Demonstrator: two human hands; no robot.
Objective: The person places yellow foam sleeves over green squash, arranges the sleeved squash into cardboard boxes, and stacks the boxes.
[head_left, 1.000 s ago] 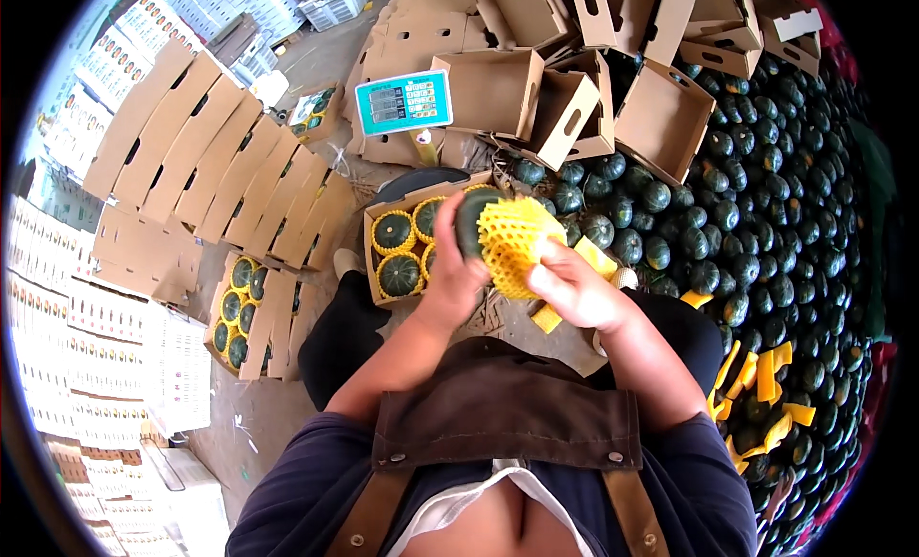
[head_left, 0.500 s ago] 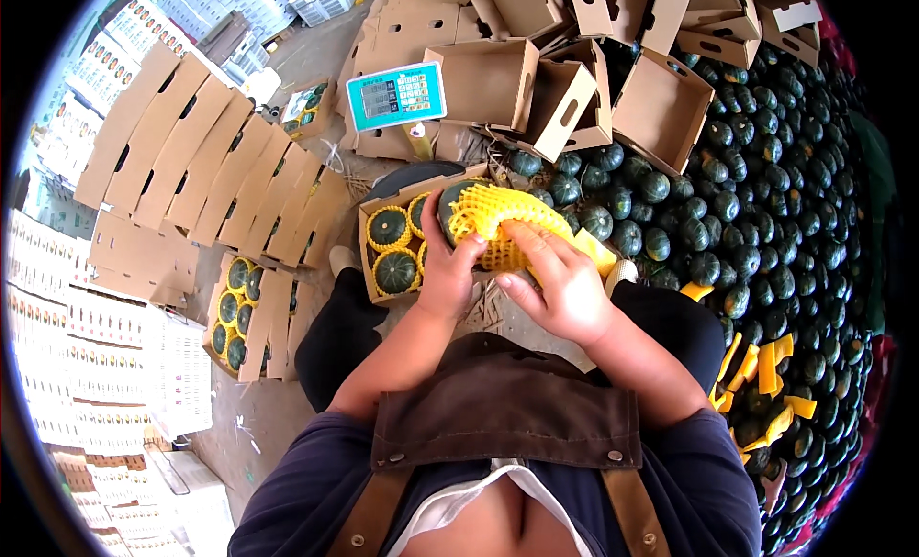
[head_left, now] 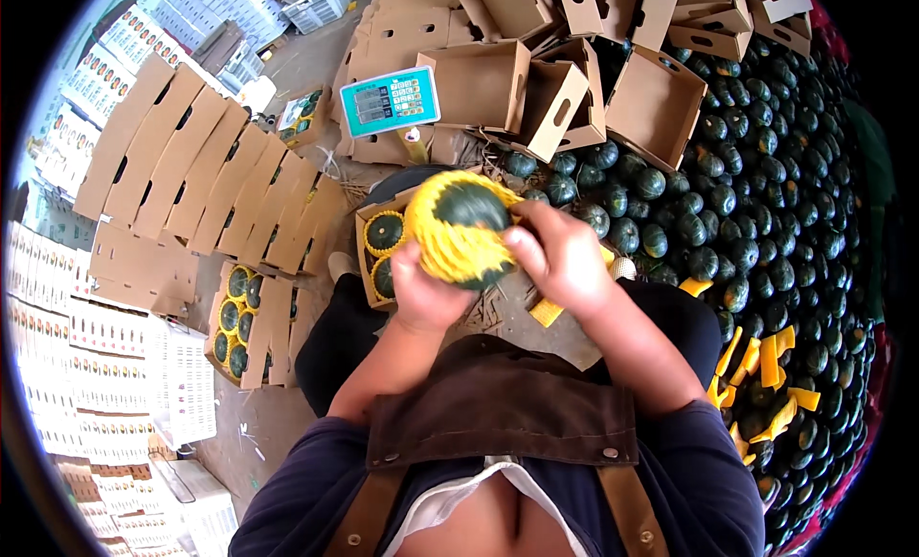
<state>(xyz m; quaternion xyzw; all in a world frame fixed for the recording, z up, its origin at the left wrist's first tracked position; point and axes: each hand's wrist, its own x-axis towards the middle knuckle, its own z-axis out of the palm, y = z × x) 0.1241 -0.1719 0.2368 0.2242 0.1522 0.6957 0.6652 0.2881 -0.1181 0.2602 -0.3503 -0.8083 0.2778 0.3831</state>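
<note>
L hand [head_left: 429, 291] cups squash [head_left: 474, 207] from its lower left; squash is held up in the air, nearer the wearer than the teal panel [head_left: 390, 101] & a bit to panel's right; L thumb lies up against yellow net [head_left: 428, 233], other L fingers mostly hidden by squash, so can't tell if spread or together; R hand [head_left: 570, 258] is at squash's right side, fingers bent & close together, thumb apart from them, tips at net's edge; blurry there, can't tell if they pinch it; net is only partway round squash, dk green skin showing on top & at lower right; box [head_left: 385, 205] w/ netted squashes [head_left: 386, 231] is just nearer the wearer than panel, partly hidden by squash & L hand; 2nd box [head_left: 254, 351], also w/ netted ones, is nearer & well left of panel; row of cartons [head_left: 201, 169] leans left of panel; cardboard trays [head_left: 469, 83] lie tumbled from just beside panel off to its right; big squash pile [head_left: 704, 222] well right of panel, w/ yellow strips [head_left: 770, 361] on its part nearer the wearer.
</note>
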